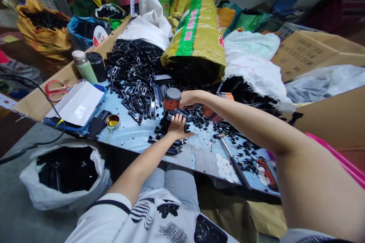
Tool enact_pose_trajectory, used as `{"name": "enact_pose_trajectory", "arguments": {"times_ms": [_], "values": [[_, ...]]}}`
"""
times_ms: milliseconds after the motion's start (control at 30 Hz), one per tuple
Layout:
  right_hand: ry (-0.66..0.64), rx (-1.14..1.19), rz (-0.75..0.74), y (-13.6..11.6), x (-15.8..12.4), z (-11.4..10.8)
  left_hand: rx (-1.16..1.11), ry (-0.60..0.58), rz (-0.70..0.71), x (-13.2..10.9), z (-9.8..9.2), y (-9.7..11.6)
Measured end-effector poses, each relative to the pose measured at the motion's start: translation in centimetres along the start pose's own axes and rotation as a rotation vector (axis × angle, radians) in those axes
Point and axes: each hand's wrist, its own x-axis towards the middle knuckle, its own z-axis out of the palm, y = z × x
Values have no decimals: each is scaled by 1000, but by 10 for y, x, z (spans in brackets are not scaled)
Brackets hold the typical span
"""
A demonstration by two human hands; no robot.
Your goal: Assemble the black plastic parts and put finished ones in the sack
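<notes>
My right hand (189, 100) is wrapped round the handle of a rubber mallet (172, 99), whose grey and red head hangs just above the work spot. Below it my left hand (177, 127) lies fingers down on a small stack of black plastic parts (168, 142) on the light blue table (134, 133). A large heap of black plastic clips (132, 68) lies just behind the hands. Smaller black bits (228, 129) are scattered to the right.
A yellow-green sack (196, 34) and white bags spill black parts at the back. Two flasks (89, 66), red scissors (55, 89), a white pad (76, 102) and a small tin (113, 121) stand left. A metal rod (232, 159) lies right. A white bag of parts (65, 174) sits on the floor. Another person stands at the far back.
</notes>
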Motion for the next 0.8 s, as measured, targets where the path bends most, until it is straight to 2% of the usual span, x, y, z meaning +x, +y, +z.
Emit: {"name": "enact_pose_trajectory", "arguments": {"times_ms": [133,233,333,400,500,600,700,800], "values": [[26,-32,-16,-11,-17,6,-19,-5,-42,-14,-5,5],[56,-112,-32,-17,-40,12,-43,12,-47,-43,0,11],[16,-114,-55,-23,-54,19,-43,46,-3,-72,8,13],[-14,-75,-49,-26,-56,26,-30,68,8,-83,11,13],[-4,-22,-25,-29,-53,38,-17,64,36,-86,10,12],[43,-55,-62,-30,-58,45,-4,61,44,-85,6,12],[83,-140,-93,-35,-70,46,13,124,54,-89,4,13],[37,-136,-118,-45,-79,46,28,171,62,-93,6,13]]}}
